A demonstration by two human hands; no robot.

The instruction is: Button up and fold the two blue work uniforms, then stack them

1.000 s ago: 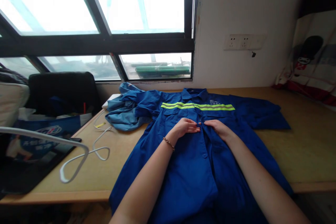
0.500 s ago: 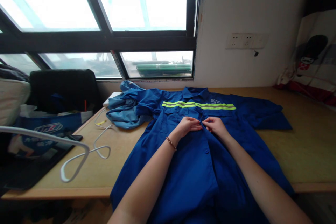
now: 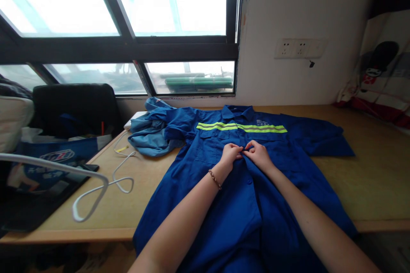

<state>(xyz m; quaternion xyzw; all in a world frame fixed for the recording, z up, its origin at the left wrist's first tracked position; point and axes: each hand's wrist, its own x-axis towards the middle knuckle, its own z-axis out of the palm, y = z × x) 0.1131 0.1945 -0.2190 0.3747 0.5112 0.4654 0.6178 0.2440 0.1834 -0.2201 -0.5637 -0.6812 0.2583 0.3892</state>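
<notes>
A blue work shirt (image 3: 208,204) with a yellow-green and grey reflective stripe lies spread face up, its collar toward the wall and its lower end hanging over the near table edge. My left hand (image 3: 231,154) is pinched on the front placket, just below the chest. My right hand (image 3: 257,155) pinches the other front edge, its fingertips meeting those of the left. The fingers hide whatever button or hole lies between them. Lower on the placket a button (image 3: 249,182) shows. A bracelet (image 3: 215,179) circles my left wrist.
A lighter blue garment (image 3: 149,134) lies crumpled by the left sleeve. A white cable (image 3: 104,187) loops over the table (image 3: 105,217) at the left. Behind it stand a black chair (image 3: 77,102) and a blue bag (image 3: 54,158). A socket panel (image 3: 300,48) is on the wall.
My hands have drawn closer together on the placket, with the left fingers more curled and the right hand slightly higher. The shirt stays in place.
</notes>
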